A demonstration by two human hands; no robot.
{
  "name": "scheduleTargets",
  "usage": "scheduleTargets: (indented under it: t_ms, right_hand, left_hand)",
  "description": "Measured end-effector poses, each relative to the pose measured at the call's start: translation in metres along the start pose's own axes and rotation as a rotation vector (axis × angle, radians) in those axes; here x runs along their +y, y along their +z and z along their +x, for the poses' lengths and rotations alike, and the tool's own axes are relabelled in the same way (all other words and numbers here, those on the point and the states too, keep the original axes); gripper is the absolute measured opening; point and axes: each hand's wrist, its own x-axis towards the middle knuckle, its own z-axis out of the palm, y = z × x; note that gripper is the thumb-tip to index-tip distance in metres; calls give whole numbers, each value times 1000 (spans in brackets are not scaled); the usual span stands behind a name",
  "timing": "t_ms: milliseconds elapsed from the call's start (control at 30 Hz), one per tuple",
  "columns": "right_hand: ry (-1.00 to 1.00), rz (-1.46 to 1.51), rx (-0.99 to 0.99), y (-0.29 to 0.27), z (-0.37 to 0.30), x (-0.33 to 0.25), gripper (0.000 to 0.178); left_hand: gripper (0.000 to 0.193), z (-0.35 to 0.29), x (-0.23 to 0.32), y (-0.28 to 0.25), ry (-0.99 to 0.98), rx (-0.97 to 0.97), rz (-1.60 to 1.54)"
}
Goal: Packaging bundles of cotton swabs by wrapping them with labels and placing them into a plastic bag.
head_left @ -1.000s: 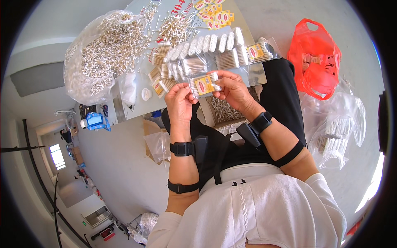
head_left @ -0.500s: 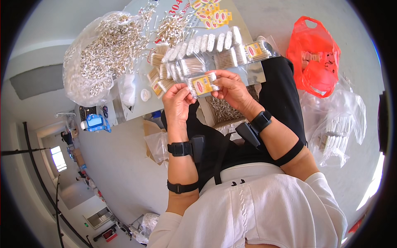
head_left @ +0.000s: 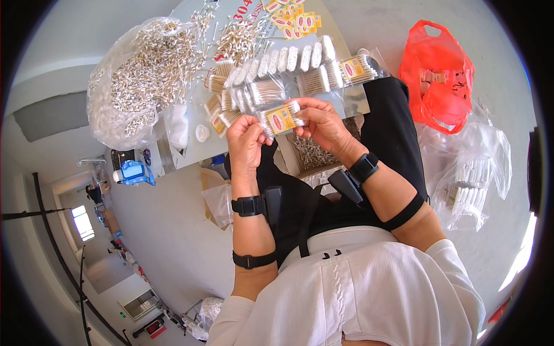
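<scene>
Between my two hands is a small clear pack of cotton swabs point(head_left: 281, 120) with a yellow label facing up, held over the table's near edge. My left hand point(head_left: 247, 141) pinches its left end, and my right hand point(head_left: 321, 125) grips its right end with the thumb across it. Just beyond lie bundles of cotton swabs point(head_left: 267, 90) in clear film, some on their sides. Behind them a row of bundles point(head_left: 276, 61) shows white tips upward. Another labelled pack point(head_left: 353, 68) lies at the table's right corner.
A big clear bag of loose swabs point(head_left: 151, 81) fills the table's left, with a loose pile point(head_left: 238, 43) and yellow label cards point(head_left: 294, 22) farther back. Under the table edge sits a box of swabs point(head_left: 314, 151). On the floor at right are a red bag point(head_left: 433, 106) and a clear bag point(head_left: 468, 184).
Both hands keep their hold on the swab pack and stay nearly in place. Otherwise the view has only shifted very slightly.
</scene>
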Motion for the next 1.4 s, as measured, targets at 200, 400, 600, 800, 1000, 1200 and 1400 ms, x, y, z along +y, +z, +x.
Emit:
scheduleTargets:
  t_ms: [200, 400, 600, 800, 1000, 1200, 1400]
  right_hand:
    - [-3, 36, -7, -2, 1, 1, 30]
    - [6, 38, -20, -2, 1, 1, 31]
    - [15, 152, -23, -1, 1, 0, 23]
    - [9, 153, -32, -1, 1, -1, 24]
    - [-26, 35, -87, -2, 0, 0, 38]
    - [-134, -148, -87, 5, -1, 3, 42]
    - [-163, -206, -54, 11, -4, 4, 44]
  left_hand:
    - [8, -1, -4, -2, -5, -43, -103]
    - [6, -1, -4, -5, -17, -65, -152]
    - [5, -1, -6, -6, -34, -65, -214]
    - [5, 1, -7, -8, -40, -76, -233]
    - [4, 3, -8, -9, -54, -80, -229]
    - [5, 5, -12, -14, -77, -56, -284]
    - [4, 9, -17, -13, -104, -39, -326]
